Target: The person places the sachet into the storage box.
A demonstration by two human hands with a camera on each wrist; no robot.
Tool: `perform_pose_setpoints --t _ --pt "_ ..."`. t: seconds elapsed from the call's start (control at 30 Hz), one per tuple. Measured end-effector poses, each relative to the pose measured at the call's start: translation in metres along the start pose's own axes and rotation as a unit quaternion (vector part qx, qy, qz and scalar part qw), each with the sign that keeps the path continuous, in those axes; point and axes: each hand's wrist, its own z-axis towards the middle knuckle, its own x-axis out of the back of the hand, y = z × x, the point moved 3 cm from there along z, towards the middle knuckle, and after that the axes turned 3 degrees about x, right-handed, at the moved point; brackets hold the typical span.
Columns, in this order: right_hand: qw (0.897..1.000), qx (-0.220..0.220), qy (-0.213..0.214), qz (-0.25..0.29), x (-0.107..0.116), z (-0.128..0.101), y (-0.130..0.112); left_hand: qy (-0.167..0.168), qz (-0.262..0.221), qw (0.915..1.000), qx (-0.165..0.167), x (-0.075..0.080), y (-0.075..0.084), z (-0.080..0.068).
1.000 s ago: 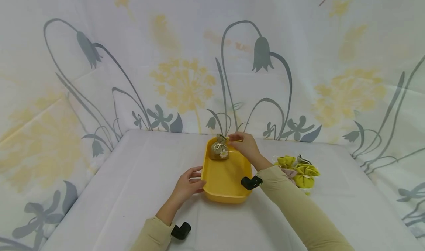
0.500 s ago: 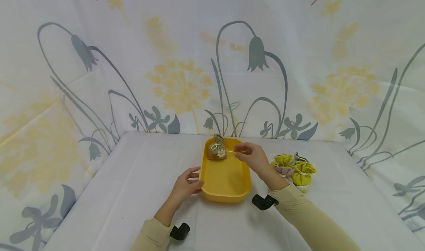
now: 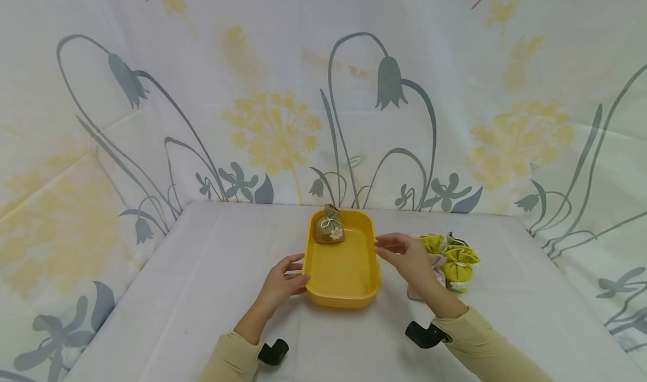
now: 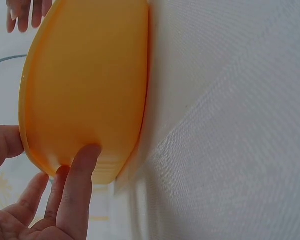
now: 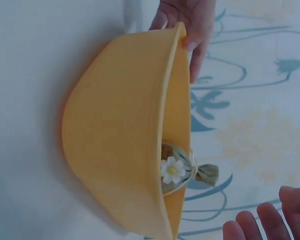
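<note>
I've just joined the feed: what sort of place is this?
Probably a staged tabletop recording booth, not a home: white cloth-covered table, floral printed fabric backdrop on all sides, only a yellow plastic tray and small fabric pouches.

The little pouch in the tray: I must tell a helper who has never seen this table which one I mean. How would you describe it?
Find the yellow tray at the middle of the white table. In its far left corner sits a brown pouch, tied with pale string. Unlike the bright green pouches heaped right of the tray, it is dull brown and bears a white daisy.
</note>
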Motion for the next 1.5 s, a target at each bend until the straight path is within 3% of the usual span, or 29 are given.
perform_pose_setpoints --t 0.2,0.4,0.53,0.6,0.77,0.87,1.5 --pt "1.0 0.007 0.017 -0.024 0.014 -0.016 0.009 -0.003 0.001 1.0 -0.008 -0.003 0.023 -0.018" --pt "0.999 0.015 0.037 -0.012 0.027 -0.028 0.017 -0.002 0.004 1.0 -0.007 -0.004 0.027 -0.022" --pt "0.999 0.005 0.05 -0.01 0.037 -0.037 0.019 -0.003 0.002 1.0 -0.007 -0.003 0.025 -0.02" --pt "0.998 0.008 0.062 -0.016 0.042 -0.041 0.021 -0.004 -0.001 1.0 -0.007 -0.002 0.016 -0.013" --pt "0.994 0.051 0.089 -0.038 0.054 -0.049 0.029 0.003 -0.002 1.0 -0.006 0.0 -0.003 0.001" --pt "0.991 0.062 0.103 -0.052 0.061 -0.052 0.034 0.007 0.001 1.0 -0.007 0.0 -0.003 0.001" --pt "0.98 0.016 0.158 -0.119 0.086 -0.053 0.057 0.008 0.006 1.0 -0.003 0.0 -0.005 0.002"
